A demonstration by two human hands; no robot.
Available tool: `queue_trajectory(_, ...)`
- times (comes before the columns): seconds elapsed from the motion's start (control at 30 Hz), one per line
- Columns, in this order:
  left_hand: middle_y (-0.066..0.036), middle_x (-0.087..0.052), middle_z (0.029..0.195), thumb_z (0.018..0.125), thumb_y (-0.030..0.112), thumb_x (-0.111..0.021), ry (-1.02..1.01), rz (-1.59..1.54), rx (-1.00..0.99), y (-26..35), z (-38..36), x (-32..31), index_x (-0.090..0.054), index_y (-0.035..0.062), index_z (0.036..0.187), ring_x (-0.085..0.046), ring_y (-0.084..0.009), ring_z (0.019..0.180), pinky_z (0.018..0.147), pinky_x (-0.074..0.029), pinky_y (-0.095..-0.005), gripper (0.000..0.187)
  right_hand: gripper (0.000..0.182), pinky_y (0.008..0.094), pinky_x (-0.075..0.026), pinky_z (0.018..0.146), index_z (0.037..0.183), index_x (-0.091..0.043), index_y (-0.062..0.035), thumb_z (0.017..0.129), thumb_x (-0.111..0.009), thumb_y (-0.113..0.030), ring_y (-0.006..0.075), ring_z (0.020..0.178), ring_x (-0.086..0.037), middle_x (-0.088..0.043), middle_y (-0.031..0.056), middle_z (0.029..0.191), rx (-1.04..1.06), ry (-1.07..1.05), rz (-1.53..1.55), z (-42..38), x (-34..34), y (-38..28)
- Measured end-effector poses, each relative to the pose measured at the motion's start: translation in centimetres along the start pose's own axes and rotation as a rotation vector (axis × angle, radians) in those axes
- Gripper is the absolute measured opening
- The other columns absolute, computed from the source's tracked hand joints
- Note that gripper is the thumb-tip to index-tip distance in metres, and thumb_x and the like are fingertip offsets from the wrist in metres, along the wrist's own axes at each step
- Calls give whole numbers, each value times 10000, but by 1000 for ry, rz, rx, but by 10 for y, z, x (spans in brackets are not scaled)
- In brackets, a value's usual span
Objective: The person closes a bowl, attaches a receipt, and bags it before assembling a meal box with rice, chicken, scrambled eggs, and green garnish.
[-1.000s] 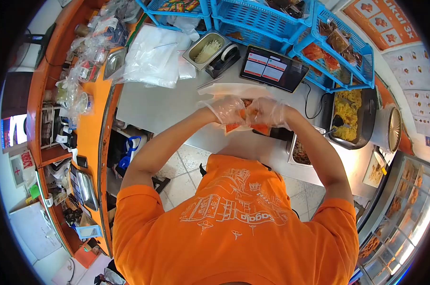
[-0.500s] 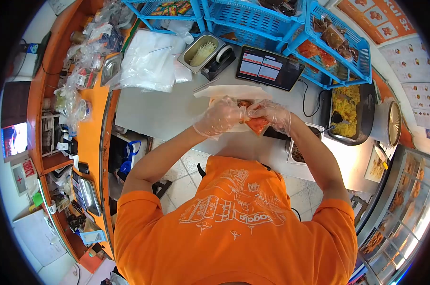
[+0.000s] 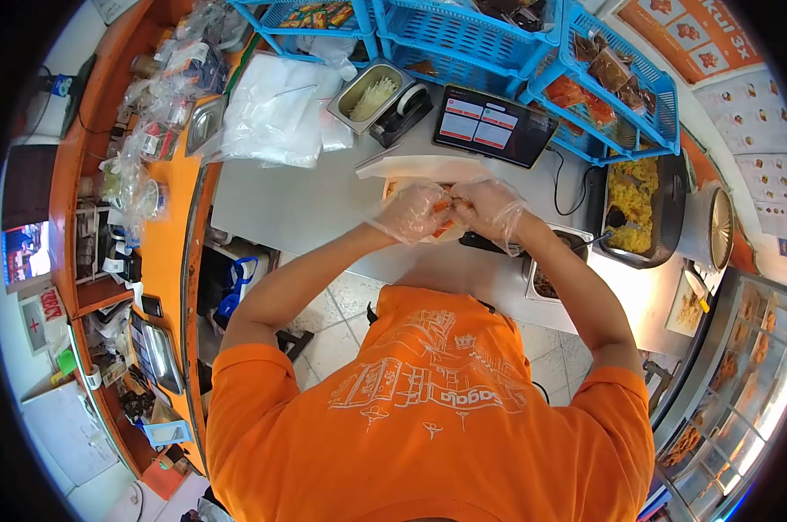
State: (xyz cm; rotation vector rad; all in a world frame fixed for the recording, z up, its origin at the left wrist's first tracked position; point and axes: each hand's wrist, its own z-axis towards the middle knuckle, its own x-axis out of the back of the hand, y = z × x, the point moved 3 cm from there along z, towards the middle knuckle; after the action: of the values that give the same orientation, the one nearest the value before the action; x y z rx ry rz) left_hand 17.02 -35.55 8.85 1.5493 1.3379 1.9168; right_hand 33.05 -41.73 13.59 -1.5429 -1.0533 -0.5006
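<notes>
Both my hands wear clear plastic gloves and meet over an open paper food box [image 3: 421, 167], its lid raised at the back. My left hand [image 3: 411, 213] is closed around a small red sauce packet [image 3: 440, 207]; only part of the packet shows between the fingers. The fingers of my right hand [image 3: 491, 210] pinch at the packet's edge, touching my left fingertips. Most of the food in the box is hidden behind my hands. Beside my right wrist sits a metal pan [image 3: 546, 283] of dark food, partly covered by my forearm.
A tablet [image 3: 493, 126] stands behind the box, beside a metal tub of shredded white food [image 3: 374, 97]. Plastic bags [image 3: 276, 113] lie at the back left. Blue baskets [image 3: 463, 43] line the back. A dark pan of yellow food [image 3: 633, 204] stands at right.
The red packet hung below my right fingers before; now it sits mostly within my left hand. My right hand has turned slightly, its fingers still pinched close to the left ones.
</notes>
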Motion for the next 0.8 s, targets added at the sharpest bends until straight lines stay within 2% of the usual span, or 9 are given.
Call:
queue_trajectory(0.07,-185,-658,820,835,114,-676,217,20,-148,13,-7,3,-684,-2,874,-628,-362,813,753,-480,-430,123,276,456,-504,779,950,-657,-63,916,-494,-284,374,829,-645,-683,177,900,-30,-38,124,3,-9,12)
queue_trajectory(0.13,-166,-658,818,823,96,-673,210,68,-167,22,-9,8,-686,19,883,-628,-344,802,757,-469,-424,98,291,397,-500,756,983,-661,-46,920,-507,-285,297,745,-608,-659,145,828,-173,-90,576,4,-19,22)
queue_trajectory(0.23,-128,-658,816,813,81,-673,221,222,-287,31,-11,14,-685,61,908,-624,-305,779,759,-446,-412,98,311,337,-484,726,1020,-665,-28,927,-521,-288,207,714,-551,-629,102,819,-319,-68,870,2,-28,24)
queue_trajectory(0.37,-75,-649,806,824,95,-681,293,409,-493,36,-15,19,-669,92,947,-622,-246,771,776,-424,-397,124,324,326,-482,697,1050,-666,-19,934,-519,-283,170,726,-559,-639,93,881,-343,-43,930,2,-36,29)
queue_trajectory(0.43,-85,-653,798,819,113,-692,230,354,-454,31,-14,25,-673,78,918,-627,-254,766,765,-438,-403,106,323,331,-483,681,1036,-667,-16,928,-525,-286,168,731,-570,-630,92,906,-325,-74,968,1,-35,24)
queue_trajectory(0.5,-94,-656,790,815,130,-704,167,299,-415,33,-12,28,-678,65,889,-632,-261,760,754,-453,-410,102,297,340,-485,679,1017,-665,-20,915,-545,-272,185,726,-568,-628,103,881,-315,-95,919,1,-32,26)
queue_trajectory(0.57,-128,-669,780,818,186,-731,-65,23,-1,31,-7,26,-678,28,828,-642,-295,745,721,-485,-427,167,270,348,-486,678,997,-662,-23,902,-566,-257,201,721,-567,-626,115,857,-301,-122,867,1,-27,25)
queue_trajectory(0.63,-147,-673,784,820,226,-741,-121,-12,7,20,-7,19,-677,17,816,-643,-315,739,709,-496,-431,219,206,385,-492,692,923,-648,-23,865,-607,-216,273,728,-594,-631,161,836,116,-70,417,1,-12,11)
queue_trajectory(0.8,-171,-677,808,838,310,-744,-261,85,44,18,-11,12,-693,23,829,-650,-341,772,736,-511,-426,291,196,397,-526,720,1004,-685,-57,879,-612,-189,313,793,-646,-652,166,866,66,-262,142,-8,-9,-13)
